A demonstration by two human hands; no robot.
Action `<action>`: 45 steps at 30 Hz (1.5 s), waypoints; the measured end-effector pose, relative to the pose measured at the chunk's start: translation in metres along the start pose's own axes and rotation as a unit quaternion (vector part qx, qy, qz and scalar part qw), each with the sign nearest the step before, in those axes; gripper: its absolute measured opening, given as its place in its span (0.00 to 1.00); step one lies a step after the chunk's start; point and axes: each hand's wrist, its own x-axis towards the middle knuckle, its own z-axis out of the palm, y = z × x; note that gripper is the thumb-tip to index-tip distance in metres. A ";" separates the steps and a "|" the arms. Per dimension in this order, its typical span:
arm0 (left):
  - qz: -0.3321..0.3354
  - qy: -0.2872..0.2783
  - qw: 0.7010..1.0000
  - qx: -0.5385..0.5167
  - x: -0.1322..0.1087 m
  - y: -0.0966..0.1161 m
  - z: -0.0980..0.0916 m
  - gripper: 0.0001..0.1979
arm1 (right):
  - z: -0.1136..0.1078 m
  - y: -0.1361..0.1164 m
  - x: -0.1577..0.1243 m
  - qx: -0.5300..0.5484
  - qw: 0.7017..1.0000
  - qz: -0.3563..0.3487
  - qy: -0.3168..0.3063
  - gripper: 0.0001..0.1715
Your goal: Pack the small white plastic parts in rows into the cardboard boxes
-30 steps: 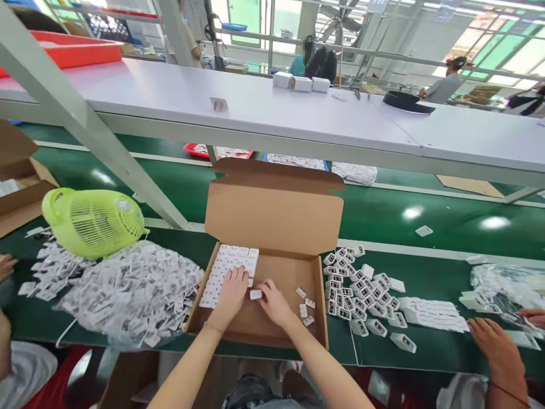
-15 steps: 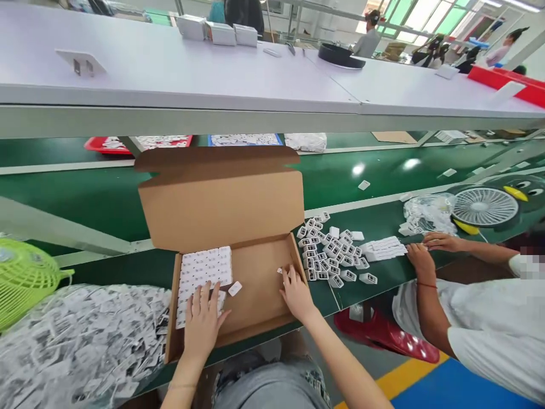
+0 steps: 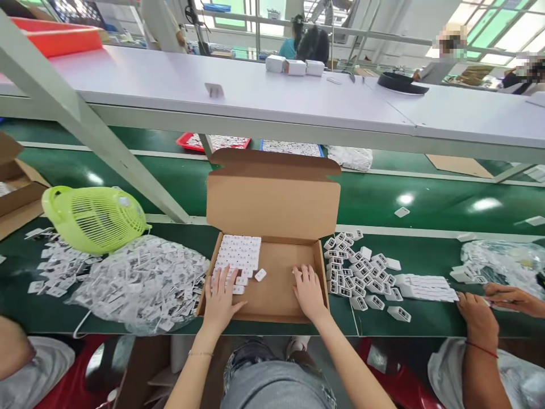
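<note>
An open cardboard box [image 3: 273,199] lies in front of me, its lid raised at the back. Rows of small white plastic pieces [image 3: 238,251] fill its left part. My left hand [image 3: 219,298] rests over the front of these rows, fingers spread and open. Several pieces sit unevenly beside its fingertips, and one loose white piece [image 3: 260,275] lies apart on the box floor. On the right side of the box, my right hand [image 3: 309,292] reaches down with fingers stretched out. A bit of white shows at its fingertips; what lies beneath is hidden.
Right of the box lies a heap of white housings [image 3: 361,270], beside a stacked row [image 3: 426,287] near a co-worker's hands [image 3: 479,312]. To the left are a clear bag of small parts [image 3: 149,281] and a green basket-like fan cover [image 3: 100,218]. A white shelf [image 3: 255,102] spans above.
My view has swung to the left, showing more of the bench on that side. Both hands stay in nearly the same places within the box.
</note>
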 end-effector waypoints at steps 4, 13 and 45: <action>0.024 -0.007 1.000 0.015 0.008 -0.020 -0.008 0.36 | -0.002 -0.029 0.024 0.038 0.998 -0.056 -0.010 0.26; 0.175 -0.041 0.984 0.002 0.019 -0.024 -0.003 0.29 | 0.018 -0.081 0.032 0.191 0.977 -0.063 -0.070 0.22; 0.083 -0.003 0.995 0.051 0.057 0.015 0.001 0.14 | 0.009 -0.013 0.075 0.068 0.985 0.161 0.011 0.16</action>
